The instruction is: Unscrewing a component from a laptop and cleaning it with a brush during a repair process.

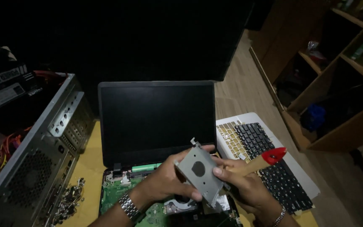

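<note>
Both my hands hold a grey metal drive bracket (199, 174) above an opened laptop. My left hand (164, 180), with a metal watch on its wrist, grips the bracket's left side and lower edge. My right hand (242, 187) pinches the bracket's right side and also holds a wooden-handled tool with a red end (269, 157) that sticks out to the upper right. Beneath the hands lies the laptop's bare green circuit board (116, 195) with a round fan, and its dark screen (156, 120) stands upright behind.
An open grey computer case (34, 164) stands at the left, with a pile of screws (70, 197) beside it on the yellow tabletop. A silver laptop base with a partly stripped black keyboard (269, 162) lies at the right. Wooden shelves (337, 84) stand on the floor beyond.
</note>
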